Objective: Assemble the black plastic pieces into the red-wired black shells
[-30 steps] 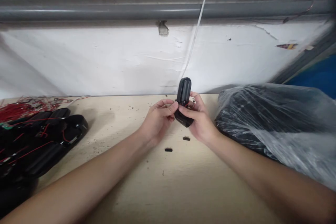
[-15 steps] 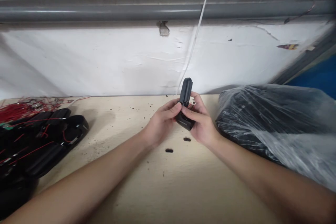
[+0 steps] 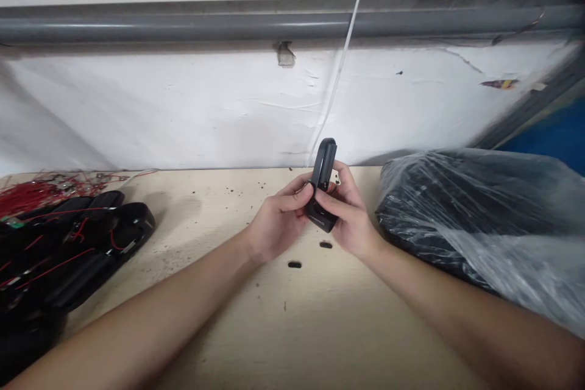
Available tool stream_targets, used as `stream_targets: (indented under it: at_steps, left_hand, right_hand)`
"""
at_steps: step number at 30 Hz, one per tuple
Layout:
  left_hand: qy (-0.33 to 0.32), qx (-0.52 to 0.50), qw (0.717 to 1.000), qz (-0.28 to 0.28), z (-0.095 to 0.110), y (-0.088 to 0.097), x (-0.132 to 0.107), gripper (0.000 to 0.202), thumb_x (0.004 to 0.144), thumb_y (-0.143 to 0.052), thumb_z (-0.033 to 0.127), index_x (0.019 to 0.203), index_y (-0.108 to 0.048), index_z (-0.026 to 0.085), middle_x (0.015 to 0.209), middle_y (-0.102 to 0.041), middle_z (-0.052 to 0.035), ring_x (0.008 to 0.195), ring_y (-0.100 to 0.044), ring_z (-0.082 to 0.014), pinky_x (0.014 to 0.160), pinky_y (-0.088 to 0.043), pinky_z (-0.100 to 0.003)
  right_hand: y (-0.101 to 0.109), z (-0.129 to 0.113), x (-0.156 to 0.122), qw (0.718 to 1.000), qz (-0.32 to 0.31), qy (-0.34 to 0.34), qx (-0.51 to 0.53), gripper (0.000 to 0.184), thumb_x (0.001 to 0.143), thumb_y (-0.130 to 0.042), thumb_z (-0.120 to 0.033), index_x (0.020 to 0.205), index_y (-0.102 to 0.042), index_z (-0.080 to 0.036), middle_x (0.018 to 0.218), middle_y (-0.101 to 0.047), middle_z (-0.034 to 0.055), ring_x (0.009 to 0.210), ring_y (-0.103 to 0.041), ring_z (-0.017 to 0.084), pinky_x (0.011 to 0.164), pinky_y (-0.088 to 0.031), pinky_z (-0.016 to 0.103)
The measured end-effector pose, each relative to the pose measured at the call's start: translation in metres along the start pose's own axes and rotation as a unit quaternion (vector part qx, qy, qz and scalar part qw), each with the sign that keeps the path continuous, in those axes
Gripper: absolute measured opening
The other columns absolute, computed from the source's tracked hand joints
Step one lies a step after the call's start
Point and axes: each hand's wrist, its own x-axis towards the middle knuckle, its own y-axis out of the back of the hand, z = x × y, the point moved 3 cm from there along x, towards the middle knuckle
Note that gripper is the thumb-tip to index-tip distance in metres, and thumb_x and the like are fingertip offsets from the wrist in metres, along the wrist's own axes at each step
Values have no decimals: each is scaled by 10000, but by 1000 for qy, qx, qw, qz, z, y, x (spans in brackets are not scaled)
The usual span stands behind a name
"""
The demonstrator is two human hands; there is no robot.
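Note:
A black plastic housing (image 3: pixel 325 161) with a rounded top is held up above the table, its lower part tipped toward me and bearing small pale lettering. My left hand (image 3: pixel 281 216) grips its left side, thumb pressed on the front edge. From the right, my right hand (image 3: pixel 354 213) is closed on the same piece, with its thumb across the lower middle and fingers behind. Thin wire and small light bits show between the housing and my right fingers. Most of my fingertips behind the piece are hidden.
On the left lie several black housings (image 3: pixel 132 222) with red wires, beside a heap of red wires (image 3: pixel 27 195). A clear plastic bag (image 3: pixel 457 195) of black parts sits on the right. The wooden table (image 3: pixel 292 329) has two small dark slots. A white cable (image 3: pixel 345 52) hangs along the wall.
The black housing has turned slightly in my hands, so more of its inner side shows. Both hands keep their hold. The whole view has shifted a little.

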Motion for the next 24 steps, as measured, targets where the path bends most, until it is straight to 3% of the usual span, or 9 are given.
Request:
stream_targets:
  at_steps: [3,6,10,15,18,20,22,24]
  left_hand:
    - [16,-23,1000,3,1,2,1,370,873,-815,389,1212,-802,241,1165,-743,-75,966,-621,-125,831,-467,-262]
    - [31,-43,999,9,1,4,1,329,844,-849,372,1130,-822,212,994,-701,-49,751,-465,-61,729,-421,-234]
    - [39,-58,997,9,1,5,0,357,820,-874,371,1121,-824,187,984,-685,-39,718,-406,-39,709,-412,-214]
    - [39,-56,997,23,-1,7,1,352,802,-894,381,1094,-816,200,830,-621,-11,665,-359,-47,697,-407,-245]
    - [34,-42,998,9,-2,7,1,319,849,-854,403,1112,-812,228,956,-700,-38,749,-510,-72,785,-483,-255]
    - [27,-36,999,-15,-2,5,1,334,887,-814,408,1168,-801,228,1105,-740,-61,957,-643,-109,923,-534,-242]
    - [19,-29,999,-27,-2,4,1,360,903,-798,403,1208,-785,211,1201,-748,-73,1134,-677,-132,1013,-545,-223]
    - [10,-21,999,-30,-2,4,1,374,898,-806,405,1203,-775,190,1204,-753,-78,1161,-685,-134,1018,-552,-209]
  right_hand:
    - [0,-1,1,1000,18,-5,9,655,766,-931,-406,1281,-535,-327,866,-663,-47,736,-636,108,734,-567,278]
    - [-5,-1,2,999,2,-25,22,636,765,-929,-417,1244,-525,-312,869,-676,-50,679,-635,103,690,-576,282]
    - [-8,-1,3,999,-15,-34,25,613,781,-914,-431,1221,-507,-302,860,-682,-49,648,-661,120,667,-589,302]
    - [-7,-1,2,999,-18,-33,18,621,775,-923,-448,1216,-511,-304,891,-677,-39,683,-656,121,683,-589,305]
    - [-7,-2,0,999,-15,-30,24,597,787,-913,-422,1244,-546,-310,954,-658,-23,775,-646,112,730,-582,280]
    - [-7,-3,0,999,-16,-29,28,601,793,-905,-402,1279,-561,-317,981,-642,-17,832,-634,108,751,-566,258]
    - [-7,-4,0,999,-18,-29,28,617,796,-898,-391,1310,-566,-317,990,-637,-12,866,-623,108,770,-550,244]
    - [-6,-4,1,999,-19,-27,30,618,794,-899,-382,1313,-573,-303,984,-636,-12,877,-611,101,786,-535,230]
